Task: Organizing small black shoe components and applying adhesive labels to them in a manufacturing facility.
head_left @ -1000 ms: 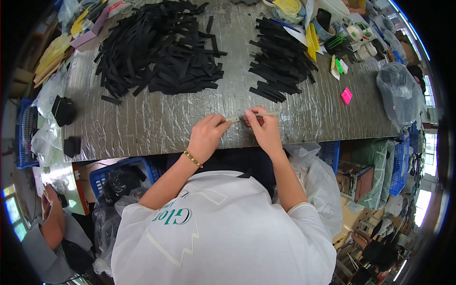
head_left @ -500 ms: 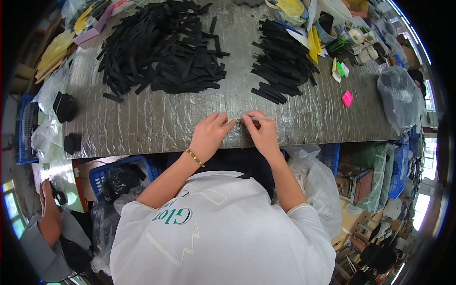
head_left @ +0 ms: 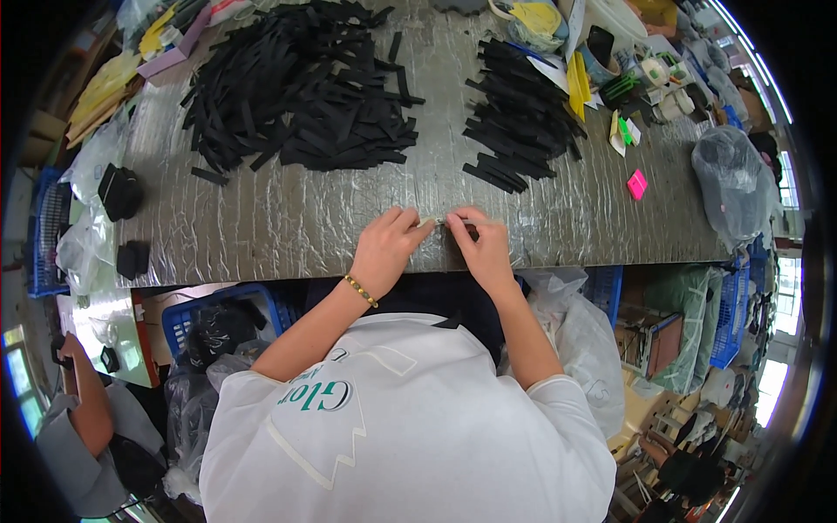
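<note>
My left hand [head_left: 389,241], with a beaded bracelet [head_left: 359,290] on its wrist, pinches a small pale, thin piece [head_left: 427,222] at its fingertips. Close beside it, my right hand [head_left: 481,241] is also closed in a pinch, fingertips almost meeting the left ones. A thin greyish sliver shows between the two hands; its kind is too small to tell. Both hands are just above the table's near edge. Beyond them lie a large heap of black fabric strips [head_left: 296,96] on the left and a smaller, more lined-up pile of black strips [head_left: 523,109] on the right.
The table [head_left: 261,231] has a wrinkled plastic covering. On its right are a pink block [head_left: 637,184], a yellow strip [head_left: 577,83], a container with a phone [head_left: 600,42] and a plastic bag [head_left: 734,183]. Blue baskets [head_left: 179,324] stand below; another person's arm [head_left: 90,397] is at left.
My hands stay nearly in place, still pinching together at the fingertips. At the far left, the other person's hand has moved and bent inward.
</note>
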A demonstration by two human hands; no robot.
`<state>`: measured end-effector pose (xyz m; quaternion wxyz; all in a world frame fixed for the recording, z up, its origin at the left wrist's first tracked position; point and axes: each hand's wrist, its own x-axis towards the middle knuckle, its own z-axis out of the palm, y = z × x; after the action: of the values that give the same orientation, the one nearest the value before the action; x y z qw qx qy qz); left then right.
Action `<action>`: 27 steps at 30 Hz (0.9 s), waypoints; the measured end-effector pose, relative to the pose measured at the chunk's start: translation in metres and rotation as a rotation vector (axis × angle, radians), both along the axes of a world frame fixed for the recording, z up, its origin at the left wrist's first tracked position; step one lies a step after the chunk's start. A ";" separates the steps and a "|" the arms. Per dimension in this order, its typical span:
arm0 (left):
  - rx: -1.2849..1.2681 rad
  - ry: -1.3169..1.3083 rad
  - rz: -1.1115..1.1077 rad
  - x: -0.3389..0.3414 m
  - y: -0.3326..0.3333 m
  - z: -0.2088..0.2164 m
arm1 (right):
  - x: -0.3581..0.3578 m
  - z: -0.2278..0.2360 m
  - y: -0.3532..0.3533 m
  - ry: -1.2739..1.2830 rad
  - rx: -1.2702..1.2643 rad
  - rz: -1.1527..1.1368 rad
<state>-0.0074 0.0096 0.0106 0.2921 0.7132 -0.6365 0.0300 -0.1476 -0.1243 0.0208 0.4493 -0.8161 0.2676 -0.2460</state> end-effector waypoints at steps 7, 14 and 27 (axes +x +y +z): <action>-0.031 0.242 0.090 0.000 0.007 -0.010 | 0.006 0.014 0.010 0.064 0.071 0.079; -0.032 0.338 0.089 0.002 0.004 -0.006 | 0.020 0.007 0.013 0.045 -0.006 0.135; -0.001 0.403 0.068 0.004 0.010 -0.002 | 0.007 0.007 -0.002 0.135 -0.432 0.274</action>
<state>-0.0036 0.0193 0.0090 0.4128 0.7256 -0.5408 -0.1031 -0.1404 -0.1268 0.0282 0.2747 -0.9363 0.1252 -0.1793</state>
